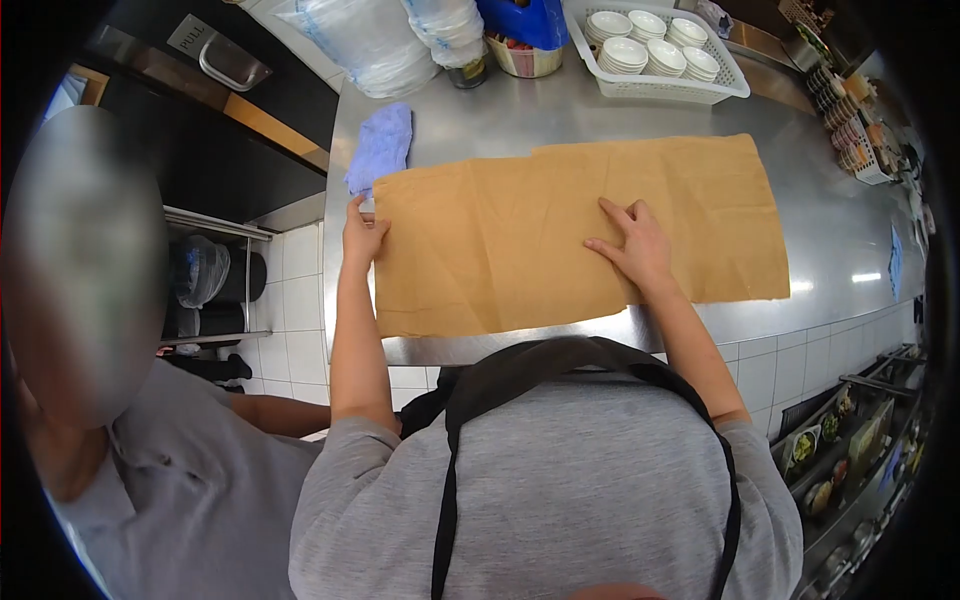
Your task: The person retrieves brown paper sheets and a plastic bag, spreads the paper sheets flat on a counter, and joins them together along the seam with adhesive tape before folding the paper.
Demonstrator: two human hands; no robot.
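Left hand (366, 238), right hand (642, 245): bare. Behind them, grey shirt (590, 480), finely streaked; short sleeves (345, 470). Black strap (545, 362), broad at curved top; two narrow bands (446, 510) farther from hands.

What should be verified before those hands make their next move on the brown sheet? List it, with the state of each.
1. Left hand at the brown sheet's left edge: ok.
2. Right hand on the sheet, fingers spread: ok.
3. Sheet free of creases: not ok, several show.
4. Lavender cloth apart from the sheet's upper left corner: cannot tell, they may touch.
5. White plastic basket apart from the sheet: ok.
6. Sheet's underside: cannot tell, hidden.
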